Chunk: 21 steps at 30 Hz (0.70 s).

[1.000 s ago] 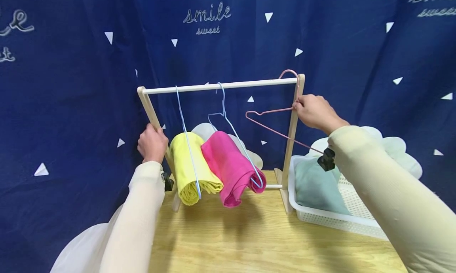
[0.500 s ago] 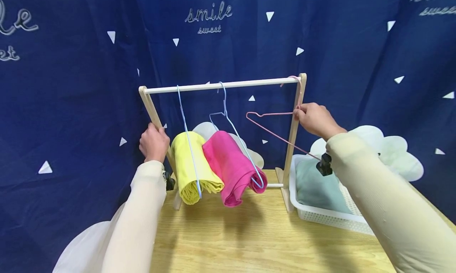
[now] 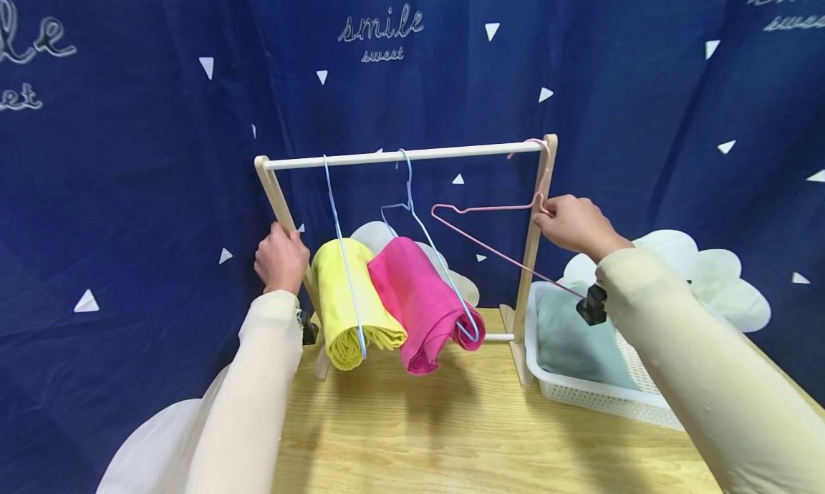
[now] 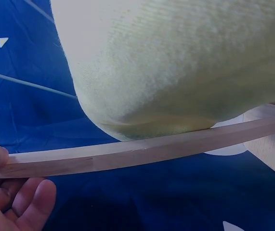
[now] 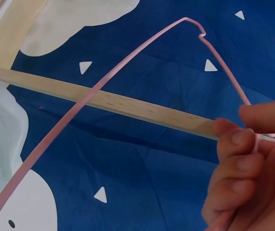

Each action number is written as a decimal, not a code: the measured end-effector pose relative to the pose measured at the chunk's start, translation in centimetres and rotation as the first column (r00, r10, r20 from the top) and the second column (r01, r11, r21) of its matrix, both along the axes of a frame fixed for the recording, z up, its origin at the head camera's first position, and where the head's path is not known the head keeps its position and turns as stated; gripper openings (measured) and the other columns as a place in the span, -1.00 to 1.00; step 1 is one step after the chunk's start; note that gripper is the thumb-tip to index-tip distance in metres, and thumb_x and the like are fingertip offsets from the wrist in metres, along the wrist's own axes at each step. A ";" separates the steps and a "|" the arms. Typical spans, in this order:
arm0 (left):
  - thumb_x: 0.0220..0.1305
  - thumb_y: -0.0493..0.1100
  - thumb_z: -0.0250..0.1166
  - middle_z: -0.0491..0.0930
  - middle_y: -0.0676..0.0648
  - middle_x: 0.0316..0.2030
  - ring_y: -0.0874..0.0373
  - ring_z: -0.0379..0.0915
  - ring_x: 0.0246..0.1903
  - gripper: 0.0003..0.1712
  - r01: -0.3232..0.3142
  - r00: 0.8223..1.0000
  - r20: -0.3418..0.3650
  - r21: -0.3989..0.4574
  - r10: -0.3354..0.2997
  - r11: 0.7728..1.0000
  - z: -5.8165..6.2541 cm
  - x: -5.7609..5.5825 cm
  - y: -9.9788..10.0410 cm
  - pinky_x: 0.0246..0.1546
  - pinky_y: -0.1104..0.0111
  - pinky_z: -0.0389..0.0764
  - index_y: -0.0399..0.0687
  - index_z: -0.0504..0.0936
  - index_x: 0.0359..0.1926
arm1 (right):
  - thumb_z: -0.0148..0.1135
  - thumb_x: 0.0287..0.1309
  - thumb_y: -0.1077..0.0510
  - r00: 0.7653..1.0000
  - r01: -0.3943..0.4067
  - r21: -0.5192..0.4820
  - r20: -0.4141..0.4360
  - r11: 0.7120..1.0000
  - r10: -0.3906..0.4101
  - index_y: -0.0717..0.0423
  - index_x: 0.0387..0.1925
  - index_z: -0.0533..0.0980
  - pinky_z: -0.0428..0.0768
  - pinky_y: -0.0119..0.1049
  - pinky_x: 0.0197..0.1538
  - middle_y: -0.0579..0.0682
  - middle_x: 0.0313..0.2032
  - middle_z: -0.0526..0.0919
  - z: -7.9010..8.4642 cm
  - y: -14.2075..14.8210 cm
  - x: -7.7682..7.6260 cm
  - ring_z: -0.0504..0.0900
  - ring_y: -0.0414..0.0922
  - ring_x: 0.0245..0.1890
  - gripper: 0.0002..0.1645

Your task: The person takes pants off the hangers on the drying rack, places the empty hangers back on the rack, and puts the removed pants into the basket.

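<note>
Our left hand (image 3: 281,258) wraps round the wooden post (image 3: 274,195), left of centre, probably to steady it; our right hand (image 3: 576,225) pinches the pink hanger (image 3: 496,208), right of centre, near its neck (hook apparently over the rail (image 3: 451,152)), likely controlling its tilt.

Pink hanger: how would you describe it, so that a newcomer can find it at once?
On the table stands a rack; follow its bar to the end near the basket. There, below the bar, the right hand holds the hanger. It is the only pink one, with no cloth showing on it; both blue hangers carry rolled cloths.
</note>
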<state>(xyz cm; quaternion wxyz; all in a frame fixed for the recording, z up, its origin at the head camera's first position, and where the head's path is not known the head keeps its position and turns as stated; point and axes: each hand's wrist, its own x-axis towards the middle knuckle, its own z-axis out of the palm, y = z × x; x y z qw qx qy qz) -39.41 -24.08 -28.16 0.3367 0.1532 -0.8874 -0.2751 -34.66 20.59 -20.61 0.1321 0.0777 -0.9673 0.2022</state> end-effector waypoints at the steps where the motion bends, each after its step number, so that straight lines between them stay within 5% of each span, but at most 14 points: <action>1: 0.46 -0.02 0.02 0.62 -0.39 -0.01 -0.40 0.54 0.01 -0.59 0.002 1.000 0.000 0.001 -0.002 1.000 0.0 0.0 0.1 -0.01 -0.20 0.52 -0.27 0.47 0.05 | -0.04 0.38 0.01 1.000 0.003 0.001 0.002 1.000 -0.003 0.18 -0.34 0.51 0.23 -0.23 -0.48 -0.02 -0.59 0.31 0.0 0.1 0.1 0.33 -0.06 -0.53 -0.65; 8: 0.47 -0.02 0.03 0.62 -0.39 -0.01 -0.42 0.54 0.01 -0.60 -0.007 1.000 -0.007 0.008 0.007 1.000 -0.1 0.1 0.3 0.00 -0.20 0.51 -0.28 0.48 0.05 | -0.04 0.37 0.02 1.000 0.014 0.024 -0.020 1.000 -0.013 0.18 -0.21 0.55 0.26 -0.21 -0.46 0.03 -0.54 0.40 0.4 0.2 0.9 0.39 -0.02 -0.49 -0.66; 15: 0.47 -0.02 0.02 0.62 -0.39 -0.01 -0.41 0.53 0.01 -0.60 -0.002 1.000 -0.001 0.009 0.002 1.000 -0.2 0.1 0.2 0.00 -0.20 0.51 -0.28 0.48 0.05 | 0.00 0.36 -0.03 0.999 0.038 0.029 -0.036 0.999 -0.037 0.23 -0.03 0.55 0.44 -0.06 -0.23 0.22 -0.22 0.64 0.4 0.6 1.1 0.52 0.12 -0.22 -0.57; 21: 0.47 -0.01 0.01 0.62 -0.39 0.00 -0.41 0.53 0.01 -0.59 -0.006 1.000 -0.003 0.011 0.006 1.000 -0.2 0.0 0.2 0.00 -0.20 0.50 -0.27 0.48 0.04 | 0.04 0.33 -0.01 0.997 0.050 0.003 -0.053 0.999 -0.049 0.34 0.08 0.46 0.44 0.19 0.03 0.36 0.01 0.50 0.5 1.0 1.3 0.45 0.24 0.01 -0.49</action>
